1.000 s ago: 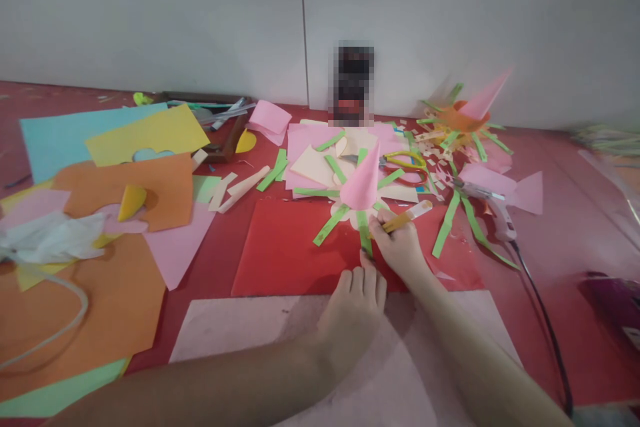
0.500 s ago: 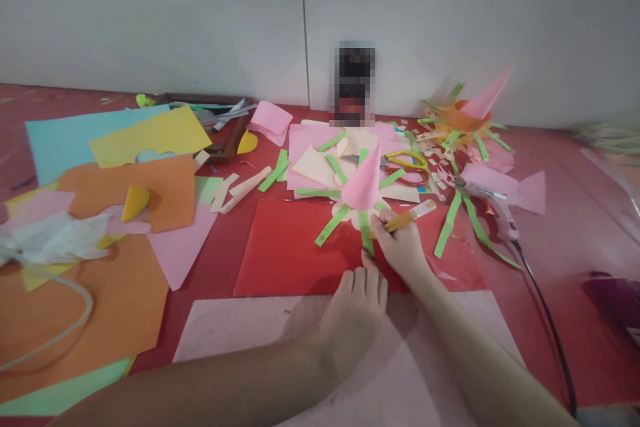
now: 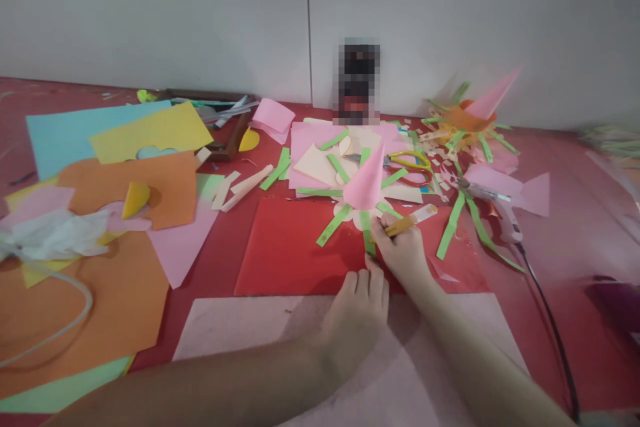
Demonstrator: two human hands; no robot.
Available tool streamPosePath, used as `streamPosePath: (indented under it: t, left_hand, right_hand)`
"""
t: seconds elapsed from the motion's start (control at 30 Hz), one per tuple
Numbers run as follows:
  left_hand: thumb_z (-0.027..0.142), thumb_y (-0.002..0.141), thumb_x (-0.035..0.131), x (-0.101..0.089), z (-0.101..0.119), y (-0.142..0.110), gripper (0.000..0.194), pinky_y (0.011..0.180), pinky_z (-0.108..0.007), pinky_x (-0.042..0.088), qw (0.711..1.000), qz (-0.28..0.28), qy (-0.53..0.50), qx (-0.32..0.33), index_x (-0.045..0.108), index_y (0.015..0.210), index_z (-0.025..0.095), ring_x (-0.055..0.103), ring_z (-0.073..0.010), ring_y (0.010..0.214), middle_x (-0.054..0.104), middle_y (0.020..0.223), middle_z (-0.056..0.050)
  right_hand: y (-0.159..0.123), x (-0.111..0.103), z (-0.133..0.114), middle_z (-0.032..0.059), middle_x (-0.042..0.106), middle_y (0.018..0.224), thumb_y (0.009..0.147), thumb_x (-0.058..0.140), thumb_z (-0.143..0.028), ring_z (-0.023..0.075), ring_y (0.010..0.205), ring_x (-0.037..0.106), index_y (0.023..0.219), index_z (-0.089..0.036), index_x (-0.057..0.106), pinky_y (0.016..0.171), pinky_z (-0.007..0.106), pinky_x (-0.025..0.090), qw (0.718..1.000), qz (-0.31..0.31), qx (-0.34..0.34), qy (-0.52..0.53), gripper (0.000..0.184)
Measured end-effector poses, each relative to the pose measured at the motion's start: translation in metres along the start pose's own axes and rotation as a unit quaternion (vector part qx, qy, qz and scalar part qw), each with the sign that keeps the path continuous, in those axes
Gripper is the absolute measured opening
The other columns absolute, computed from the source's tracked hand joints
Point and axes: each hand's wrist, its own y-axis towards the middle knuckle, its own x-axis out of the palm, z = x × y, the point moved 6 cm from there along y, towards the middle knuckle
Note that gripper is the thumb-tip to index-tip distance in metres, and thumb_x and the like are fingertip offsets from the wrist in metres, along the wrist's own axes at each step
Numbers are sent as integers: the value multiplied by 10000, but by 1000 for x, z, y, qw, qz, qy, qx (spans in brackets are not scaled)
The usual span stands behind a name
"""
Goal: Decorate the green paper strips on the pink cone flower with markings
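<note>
My right hand (image 3: 403, 250) is closed around a yellow craft knife (image 3: 411, 221), its tip at a green paper strip (image 3: 367, 232) under a pink paper cone (image 3: 365, 181). The cone stands on a cream flower shape with several green strips fanning out, all on a red sheet (image 3: 290, 247). My left hand (image 3: 357, 317) rests with fingers curled down on the red sheet's near edge, its fingertips pressing the end of that green strip.
Coloured paper sheets (image 3: 125, 180) cover the left side. Yellow-handled scissors (image 3: 407, 163) lie behind the cone. A second cone flower (image 3: 475, 113) stands at the back right. A glue gun (image 3: 505, 220) with a black cord (image 3: 550, 333) lies to the right. A pale pink sheet (image 3: 240, 340) lies under my forearms.
Both hands stay at the green strip; they have barely moved. The view has shifted slightly.
</note>
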Motion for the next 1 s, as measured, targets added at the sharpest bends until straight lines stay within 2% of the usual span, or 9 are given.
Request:
streamPosePath:
  t: [0.13,0.37,0.63,1.0]
  left_hand:
    - [87,817,356,1,0,0,306,621,-299,390,1000,9,3,0,564,1036,40,538,-176,732,594,944,-148]
    - [99,821,374,0,-1,1,287,621,-299,386,1000,12,1,-3,569,1023,44,536,-171,722,592,951,-150]
    - [147,843,392,4,1,0,284,646,-312,390,1000,3,-2,2,566,1042,44,541,-178,748,573,1043,-175]
    - [94,815,394,2,1,1,286,645,-306,391,1000,7,-11,0,558,1039,23,539,-176,751,579,969,-166]
  right_hand:
    - [2,-1,-4,-70,224,455,785,432,-295,67,425,235,538,-204,217,433,207,236,1000,-2,-9,-14,340]
    - [3,1,-4,-73,196,434,761,438,-295,64,409,209,539,-204,188,411,197,234,999,-33,18,-2,347]
    - [0,2,11,-74,310,382,797,452,-377,72,372,316,533,-211,277,404,195,273,990,-43,103,82,357]
    - [2,-1,-1,-62,292,424,794,413,-287,76,400,294,531,-211,268,425,212,251,1000,1,5,-18,310]
